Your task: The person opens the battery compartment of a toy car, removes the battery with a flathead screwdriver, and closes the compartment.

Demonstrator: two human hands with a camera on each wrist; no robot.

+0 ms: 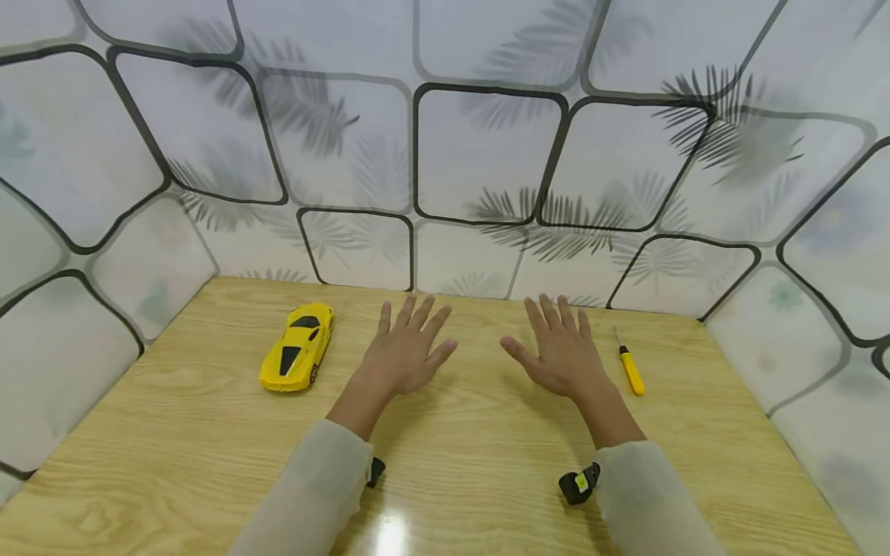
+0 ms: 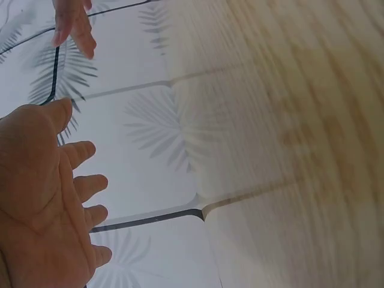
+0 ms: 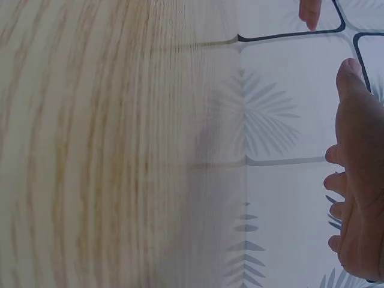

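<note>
yellow toy car [image 1: 299, 347] and screwdriver [image 1: 631, 372] flank hands [image 1: 402, 355], spread wide, seemingly hovering above table [image 1: 473, 440].

Pale walls [image 1: 487, 154] with rounded outlines [image 1: 415, 154] and grey fronds [image 1: 316, 116] border a light wood-grain tabletop [image 1: 473, 432].

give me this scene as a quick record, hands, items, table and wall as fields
left hand: fingers spread, holding nothing
right hand: fingers spread, holding nothing
toy car: yellow with black windows, left of the left hand
screwdriver: yellow handle, right of the right hand, tip toward the wall
table: light wood grain
wall: pale, dark outlines, leaf prints
</note>
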